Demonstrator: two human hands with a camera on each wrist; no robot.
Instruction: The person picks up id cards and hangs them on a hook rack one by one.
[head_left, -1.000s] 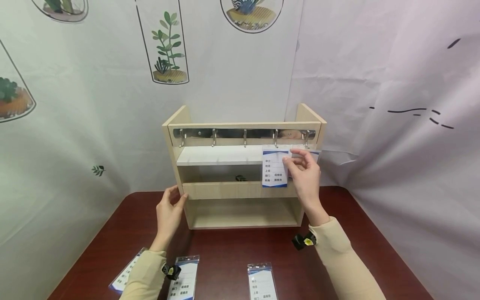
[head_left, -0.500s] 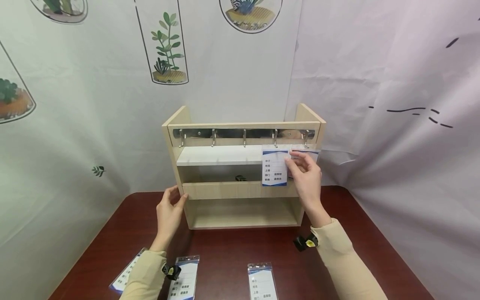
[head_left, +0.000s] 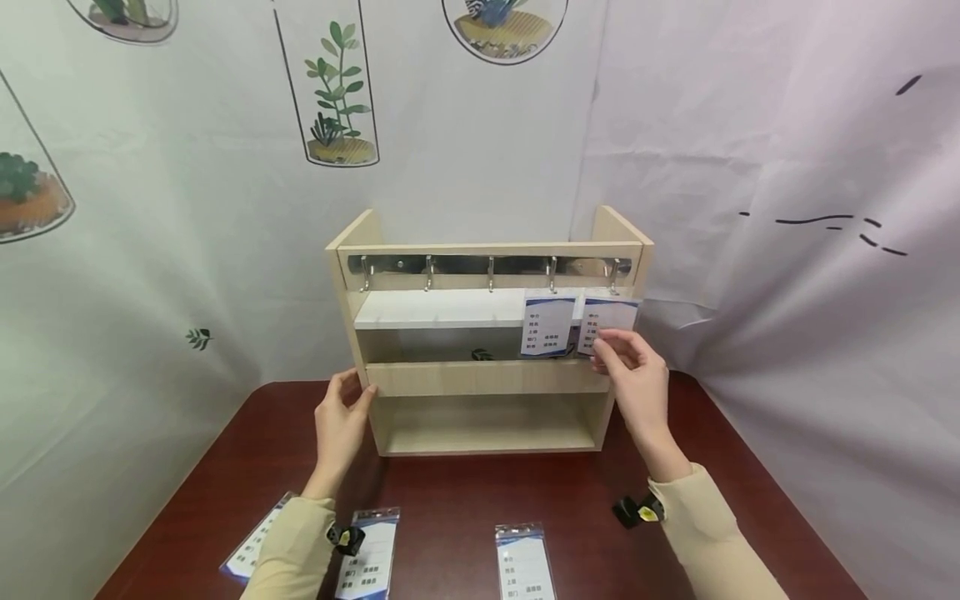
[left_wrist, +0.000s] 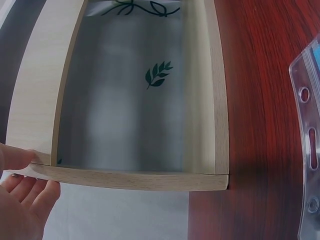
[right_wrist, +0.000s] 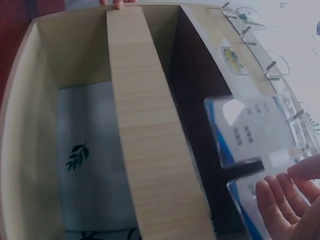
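Note:
Two badges in clear plastic holders hang from the right-hand hooks of a light wooden rack: the inner badge [head_left: 547,327] and the outer badge [head_left: 611,312]. The inner one tilts, its lower edge swung back toward the rack. My right hand [head_left: 639,379] is just in front of the outer badge and covers its lower corner; in the right wrist view the loosely bent fingers [right_wrist: 280,197] overlap that badge, with nothing between them and the thumb. My left hand [head_left: 341,429] grips the left side panel of the rack [head_left: 450,379], thumb in front and fingers behind.
Further badges lie on the dark red table [head_left: 450,500]: one at front centre [head_left: 525,567], another beside the left sleeve [head_left: 371,554], and a third badge [head_left: 258,533] partly under that forearm. Several metal hooks [head_left: 491,273] line the rack's top rail. A printed curtain [head_left: 480,150] stands behind.
My right hand has let go of the inner badge and moved right and down, in front of the outer one. The inner badge's lower edge has swung back. My left hand stays put.

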